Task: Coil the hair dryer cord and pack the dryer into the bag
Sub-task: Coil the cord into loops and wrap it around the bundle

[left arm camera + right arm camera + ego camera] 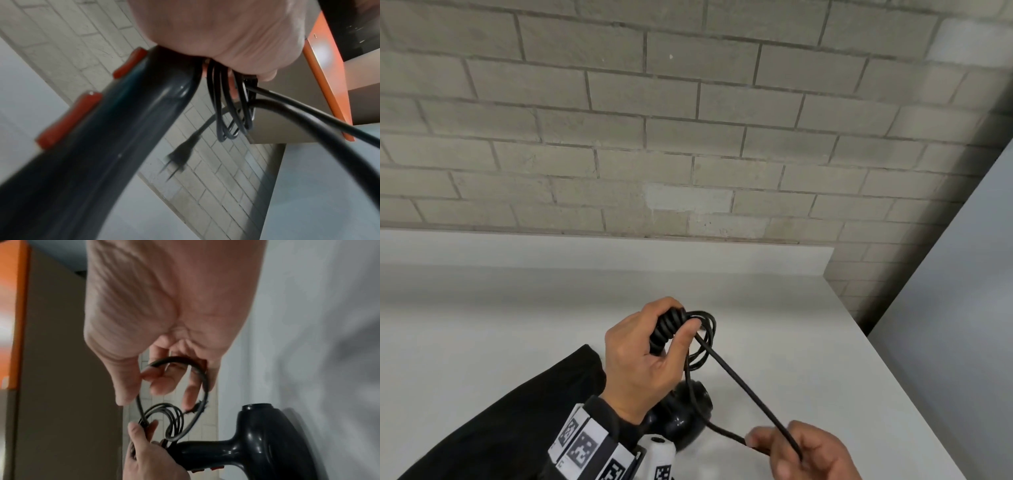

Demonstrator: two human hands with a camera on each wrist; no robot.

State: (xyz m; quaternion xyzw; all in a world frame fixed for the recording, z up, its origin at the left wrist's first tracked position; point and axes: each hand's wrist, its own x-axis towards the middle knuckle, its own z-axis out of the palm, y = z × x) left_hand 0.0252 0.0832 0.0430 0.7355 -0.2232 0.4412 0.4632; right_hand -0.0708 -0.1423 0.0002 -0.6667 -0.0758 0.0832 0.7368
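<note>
My left hand point(676, 327) grips the handle of the black hair dryer point(683, 416) together with several loops of its black cord point(703, 342), held upright just above the white table. The dryer's handle point(115, 129) carries red switches, and the cord loops point(231, 116) hang under the fist with the plug point(180, 160) dangling free. From the coil one taut strand runs down right to my right hand point(777, 445), which pinches a bend of the cord point(180, 363) between thumb and fingers. In the right wrist view the dryer point(267, 443) and my left hand point(148, 449) show below.
The white table point(517, 325) ends at a brick wall point(654, 120) behind and at an edge on the right, beside a grey panel point(962, 291). An orange-edged cabinet point(327, 68) shows in the wrist views.
</note>
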